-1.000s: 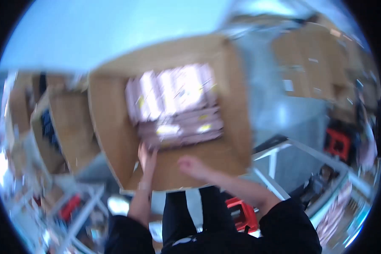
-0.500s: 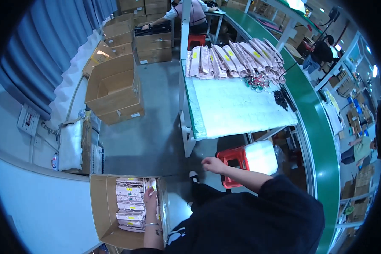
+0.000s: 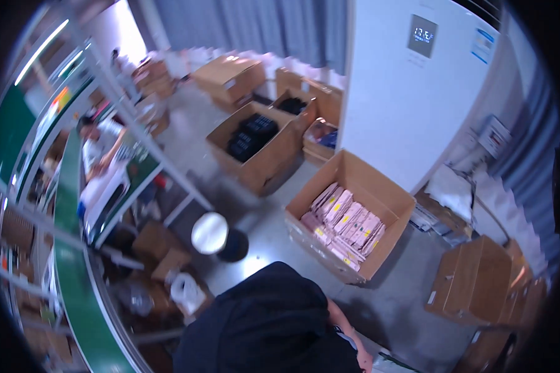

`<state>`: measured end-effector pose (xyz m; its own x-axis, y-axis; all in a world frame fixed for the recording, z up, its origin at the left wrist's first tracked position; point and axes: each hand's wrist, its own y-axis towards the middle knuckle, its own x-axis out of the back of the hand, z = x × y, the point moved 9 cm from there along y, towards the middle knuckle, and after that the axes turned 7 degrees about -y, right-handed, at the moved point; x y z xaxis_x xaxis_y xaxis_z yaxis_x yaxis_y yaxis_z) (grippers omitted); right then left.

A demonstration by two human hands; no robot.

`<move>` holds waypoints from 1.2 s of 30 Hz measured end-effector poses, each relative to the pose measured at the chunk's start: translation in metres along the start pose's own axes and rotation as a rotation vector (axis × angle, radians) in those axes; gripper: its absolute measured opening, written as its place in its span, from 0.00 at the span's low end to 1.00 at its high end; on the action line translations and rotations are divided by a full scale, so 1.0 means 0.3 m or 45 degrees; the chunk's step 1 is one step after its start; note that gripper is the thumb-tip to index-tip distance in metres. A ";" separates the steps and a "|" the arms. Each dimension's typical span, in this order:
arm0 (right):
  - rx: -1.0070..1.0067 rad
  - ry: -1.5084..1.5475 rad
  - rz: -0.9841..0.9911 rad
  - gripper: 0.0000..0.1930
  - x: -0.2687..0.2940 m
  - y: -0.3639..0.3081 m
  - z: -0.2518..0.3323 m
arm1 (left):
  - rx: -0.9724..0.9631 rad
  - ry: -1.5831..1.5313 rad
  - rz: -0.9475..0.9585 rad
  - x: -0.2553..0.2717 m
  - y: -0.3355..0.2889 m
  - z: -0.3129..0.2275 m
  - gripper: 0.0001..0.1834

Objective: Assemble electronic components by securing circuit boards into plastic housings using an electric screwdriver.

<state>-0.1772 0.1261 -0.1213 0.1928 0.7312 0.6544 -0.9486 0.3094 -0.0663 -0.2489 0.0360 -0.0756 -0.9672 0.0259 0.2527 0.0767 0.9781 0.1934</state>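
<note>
A bare forearm, apparently my left one, comes out of a black sleeve (image 3: 274, 317) at the bottom. My left hand (image 3: 364, 360) is cut off by the lower edge and its fingers do not show, so what it may hold is hidden. It is nearest to a pale, green-edged surface (image 3: 389, 359), probably a worktable's edge. My right hand is out of view. Beyond the arm, an open cardboard box (image 3: 386, 193) stands on the floor. Rows of pale pink, flat, folded-looking pieces (image 3: 354, 225) with yellow labels lie inside it, apart from my hand.
A tall white cabinet (image 3: 398, 105) rises behind the box. Another open carton (image 3: 280, 158) holds black items. A white round-topped stool (image 3: 210, 233) stands left of centre. A green conveyor (image 3: 74, 286) runs along the left, where a person (image 3: 99, 146) sits. Empty-looking cartons (image 3: 470, 280) stand at right.
The view has swung far to the left, over my shoulder. My left hand has left the box of pink pieces. My right hand, the worktable top and the red stool have gone out of view.
</note>
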 end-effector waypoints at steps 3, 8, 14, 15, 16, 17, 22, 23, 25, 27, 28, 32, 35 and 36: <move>0.277 -0.320 0.005 0.23 0.149 0.067 -0.008 | 0.403 -0.149 -0.725 0.129 -0.013 -0.045 0.16; 0.341 -0.900 -0.323 0.28 0.363 -0.130 -0.035 | 0.534 0.027 -0.883 0.248 0.039 -0.030 0.16; 0.275 -0.750 -0.174 0.31 0.331 -0.069 -0.006 | 0.348 -0.429 -0.776 0.429 0.335 -0.002 0.07; 0.234 -0.743 -0.135 0.30 0.343 -0.043 0.033 | 0.312 -0.116 -0.797 0.486 0.403 -0.066 0.08; 0.149 -0.798 -0.197 0.29 0.372 -0.035 0.065 | 0.207 -0.492 -0.759 0.513 0.477 0.019 0.09; -0.100 -0.748 -0.370 0.29 0.429 -0.081 0.040 | 0.281 -0.116 -0.654 0.549 0.603 -0.051 0.10; -0.903 -0.821 -0.925 0.28 0.510 -0.470 -0.114 | 0.317 0.184 -0.430 0.555 1.143 0.150 0.31; -0.931 -0.834 -0.979 0.27 0.504 -0.513 -0.107 | 0.297 0.174 -0.364 0.526 1.223 0.151 0.31; -0.919 -0.827 -1.053 0.25 0.511 -0.555 -0.124 | 0.687 0.039 -0.284 0.460 1.327 0.258 0.41; -0.893 -0.792 -1.073 0.25 0.502 -0.553 -0.119 | 0.777 -0.040 -0.171 0.432 1.402 0.378 0.45; -0.857 -0.770 -1.061 0.26 0.492 -0.540 -0.113 | 0.885 -0.142 -0.076 0.394 1.412 0.405 0.50; -0.963 -0.759 -1.137 0.24 0.499 -0.605 -0.118 | 0.531 -0.063 0.248 0.146 1.525 0.187 0.42; -0.891 -0.725 -1.133 0.24 0.523 -0.546 -0.100 | 0.808 -0.076 -0.045 0.340 1.503 0.434 0.41; -0.871 -0.733 -1.106 0.24 0.528 -0.531 -0.099 | 0.872 -0.071 -0.156 0.386 1.490 0.462 0.40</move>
<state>0.0120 0.2107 -0.0293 0.3887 -0.1925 0.9010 -0.2036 0.9358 0.2878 -0.3601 0.5047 -0.0912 -0.9716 -0.1001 0.2143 -0.1856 0.8843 -0.4284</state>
